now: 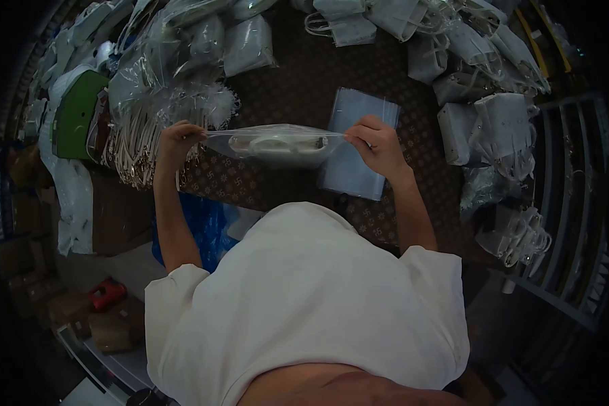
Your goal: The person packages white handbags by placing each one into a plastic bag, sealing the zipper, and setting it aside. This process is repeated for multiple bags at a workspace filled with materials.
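Note:
A clear plastic bag (220, 140) is stretched between my two hands above the near part of the table. Inside it sits a white handbag (287, 154), its curved handle showing near the opening. My left hand (179, 139) pinches the left corner of the plastic bag. The right corner is gripped by my right hand (377, 145), fingers closed on the edge. Just under and beyond my right hand lies a flat stack of clear plastic bags (358, 172). To the left of my left hand hangs a bunch of pale straps (132, 145) with metal clasps.
Wrapped white handbags (248, 46) crowd the far left of the brown patterned table (298, 74). More wrapped bags (497, 125) are piled along the right edge. A green piece (80, 115) stands at the left. Blue plastic (189, 227) lies below the table edge.

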Motion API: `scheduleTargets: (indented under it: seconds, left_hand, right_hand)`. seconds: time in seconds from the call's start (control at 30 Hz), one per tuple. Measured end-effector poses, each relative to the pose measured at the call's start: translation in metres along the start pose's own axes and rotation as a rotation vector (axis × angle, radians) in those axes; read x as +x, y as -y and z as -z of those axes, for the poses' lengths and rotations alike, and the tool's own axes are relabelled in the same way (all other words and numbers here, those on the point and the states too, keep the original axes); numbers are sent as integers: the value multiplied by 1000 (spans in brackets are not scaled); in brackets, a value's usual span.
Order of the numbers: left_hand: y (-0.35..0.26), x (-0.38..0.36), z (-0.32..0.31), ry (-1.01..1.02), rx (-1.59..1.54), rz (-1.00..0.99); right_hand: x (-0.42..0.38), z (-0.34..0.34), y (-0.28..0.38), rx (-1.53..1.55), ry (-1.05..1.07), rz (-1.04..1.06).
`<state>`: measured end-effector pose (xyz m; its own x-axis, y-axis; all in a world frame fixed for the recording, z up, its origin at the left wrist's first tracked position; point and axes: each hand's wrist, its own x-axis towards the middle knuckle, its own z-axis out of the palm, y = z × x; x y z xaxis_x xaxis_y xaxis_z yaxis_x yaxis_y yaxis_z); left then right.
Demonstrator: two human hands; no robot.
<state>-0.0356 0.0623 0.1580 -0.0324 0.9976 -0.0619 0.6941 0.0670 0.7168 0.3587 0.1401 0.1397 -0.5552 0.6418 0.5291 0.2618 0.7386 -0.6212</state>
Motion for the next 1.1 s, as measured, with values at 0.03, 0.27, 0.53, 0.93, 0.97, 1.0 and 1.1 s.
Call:
scheduleTargets:
  seconds: [0.03,0.27,0.53,0.93,0.97,1.0,1.1]
  left_hand:
    - [-10,4,3,-35,123,44]
    - [-151,29,-71,-97,243,-633]
    - [-171,52,-147,301,259,-658]
    - [-154,50,-130,194,190,-806]
    - [-147,49,-123,192,190,-801]
    - [-137,47,-113,152,227,-782]
    - [-106,35,-73,68,306,-712]
  right_hand:
    - [2,-1,-1,4,-11,35]
    - [-12,4,2,133,49,-146]
    - [-22,5,8,-52,-11,-79]
    - [-22,-7,2,-16,-149,40]
    - [-22,-7,2,-33,-145,28]
    - [-22,-7,1,-29,-140,30]
    - [-26,-1,-5,-39,-197,-1]
